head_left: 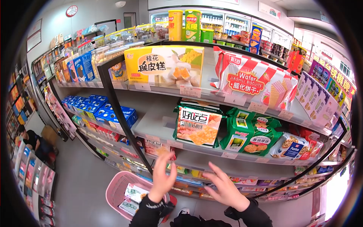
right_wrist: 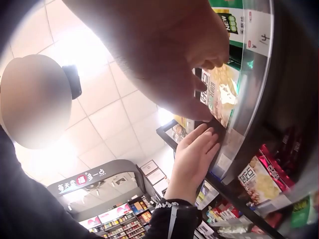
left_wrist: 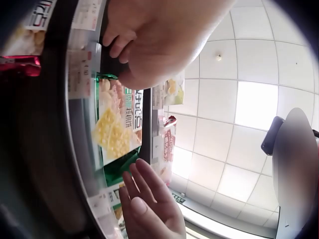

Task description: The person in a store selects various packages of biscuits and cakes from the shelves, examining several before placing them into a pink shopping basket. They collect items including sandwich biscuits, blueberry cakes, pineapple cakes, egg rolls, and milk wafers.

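Note:
Both hands are raised in front of the middle shelf, apart from each other, with nothing held. The left hand (head_left: 163, 178) has its fingers pointing up, beside the shelf's black post; it also shows in the right wrist view (right_wrist: 192, 162). The right hand (head_left: 227, 189) has spread, slightly bent fingers and appears in the left wrist view (left_wrist: 152, 204). Beyond and above them stands a white-fronted biscuit pack with green edges (head_left: 199, 126) on the middle shelf. Green cracker packs (head_left: 251, 132) lie to its right.
A pink basket (head_left: 113, 189) with white packs (head_left: 137, 192) sits on the floor at lower left. The upper shelf holds a yellow box (head_left: 164, 66) and a red-striped wafer pack (head_left: 253, 77). Blue boxes (head_left: 115, 114) fill the shelf left of the post. A seated person (head_left: 34, 138) is far left.

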A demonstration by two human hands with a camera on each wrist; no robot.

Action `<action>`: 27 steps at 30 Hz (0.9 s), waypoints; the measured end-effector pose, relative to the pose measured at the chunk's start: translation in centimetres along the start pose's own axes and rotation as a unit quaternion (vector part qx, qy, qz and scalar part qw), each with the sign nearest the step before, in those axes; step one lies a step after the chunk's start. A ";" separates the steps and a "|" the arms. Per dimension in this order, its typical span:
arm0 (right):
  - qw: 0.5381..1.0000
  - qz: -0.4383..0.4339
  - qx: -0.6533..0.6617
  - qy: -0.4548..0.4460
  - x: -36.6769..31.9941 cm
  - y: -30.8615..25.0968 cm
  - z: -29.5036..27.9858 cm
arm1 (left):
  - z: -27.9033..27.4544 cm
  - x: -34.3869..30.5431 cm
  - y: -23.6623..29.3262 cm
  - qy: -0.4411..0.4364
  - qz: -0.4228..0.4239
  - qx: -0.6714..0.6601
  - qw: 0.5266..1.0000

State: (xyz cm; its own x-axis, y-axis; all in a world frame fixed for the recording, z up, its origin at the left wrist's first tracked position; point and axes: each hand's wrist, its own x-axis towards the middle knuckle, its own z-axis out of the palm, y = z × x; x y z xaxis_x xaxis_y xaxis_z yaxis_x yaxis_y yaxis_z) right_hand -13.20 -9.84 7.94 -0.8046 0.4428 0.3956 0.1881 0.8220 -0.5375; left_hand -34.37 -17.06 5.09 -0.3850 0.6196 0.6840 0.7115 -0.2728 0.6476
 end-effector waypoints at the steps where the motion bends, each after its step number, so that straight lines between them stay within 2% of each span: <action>1: 0.998 0.006 0.034 -0.054 -1.3 0.6 0.2 | 0.4 -2.0 0.1 -0.009 -0.027 -0.023 0.999; 3: 0.996 0.032 0.050 -0.071 -4.1 2.1 1.1 | 1.4 -5.9 0.3 -0.085 -0.146 -0.085 0.982; 5: 0.987 0.074 0.046 -0.136 -6.9 3.9 2.0 | 2.5 -9.6 -0.3 -0.149 -0.154 -0.058 0.975; 6: 0.986 0.073 0.053 -0.141 -8.3 4.5 2.4 | 2.8 -11.4 -0.2 -0.171 -0.177 -0.062 0.967; 9: 0.979 0.096 0.079 -0.164 -11.5 5.8 3.7 | 3.7 -15.7 0.3 -0.212 -0.280 -0.089 0.932; 14: 0.963 0.117 0.123 -0.209 -14.4 6.3 5.4 | 4.3 -19.8 2.4 -0.226 -0.381 -0.092 0.892; 17: 0.950 0.149 0.151 -0.230 -16.0 6.1 7.3 | 3.9 -21.7 3.6 -0.234 -0.394 -0.074 0.886; 22: 0.946 0.125 0.169 -0.246 -17.4 5.0 8.7 | 2.1 -24.8 4.2 -0.237 -0.412 -0.070 0.877; 27: 0.952 0.152 0.150 -0.220 -19.0 3.2 9.3 | 1.0 -25.0 3.7 -0.278 -0.406 -0.064 0.868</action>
State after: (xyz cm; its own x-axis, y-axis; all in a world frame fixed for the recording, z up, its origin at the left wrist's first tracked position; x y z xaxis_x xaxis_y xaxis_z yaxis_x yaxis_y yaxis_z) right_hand -2.58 -18.93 -8.19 -0.9086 0.3980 -0.1266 0.3343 0.5116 -0.7915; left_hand -21.53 -32.84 -9.96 -0.3608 0.8956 -0.2603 0.2532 0.3627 0.8969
